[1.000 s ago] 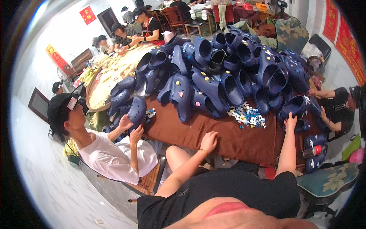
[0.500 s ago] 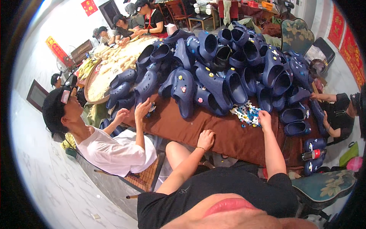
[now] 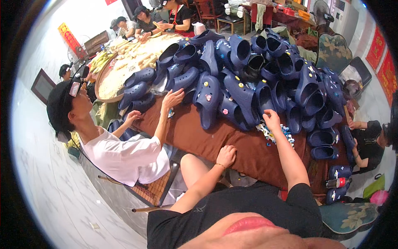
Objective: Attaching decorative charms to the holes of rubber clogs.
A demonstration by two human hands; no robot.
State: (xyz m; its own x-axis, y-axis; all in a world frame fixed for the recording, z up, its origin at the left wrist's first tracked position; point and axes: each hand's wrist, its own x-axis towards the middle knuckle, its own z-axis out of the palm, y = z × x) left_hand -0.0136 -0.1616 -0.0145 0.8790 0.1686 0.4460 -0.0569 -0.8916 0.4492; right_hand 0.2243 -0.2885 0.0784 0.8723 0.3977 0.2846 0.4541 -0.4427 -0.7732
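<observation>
My left hand [image 3: 226, 156] rests on the brown cloth [image 3: 188, 130] near its front edge, fingers curled in; whether it holds something is hidden. Farther right, my right hand [image 3: 271, 120] is at the lower end of a navy clog [image 3: 264, 97], its fingers bent together. I cannot make out what is between those fingertips. A small heap of blue, white and yellow shoe charms [image 3: 287, 136] lies on the cloth, partly covered by my right wrist. Beside that clog, another navy clog [image 3: 208, 97] has charms fixed in its holes.
A tall pile of navy clogs [image 3: 240, 52] fills the table's far side. At my left sits a person in white [image 3: 124, 149], one hand near the clogs. Another person [image 3: 369, 143] handles clogs at the right. A bottle [image 3: 338, 182] stands among clogs there. Corn covers a round tray [image 3: 108, 99] behind.
My right hand has moved up and left from the charm heap to the clog's lower end. My left hand stays put. At the left, a clog near the seated person's hand has shifted and tilted.
</observation>
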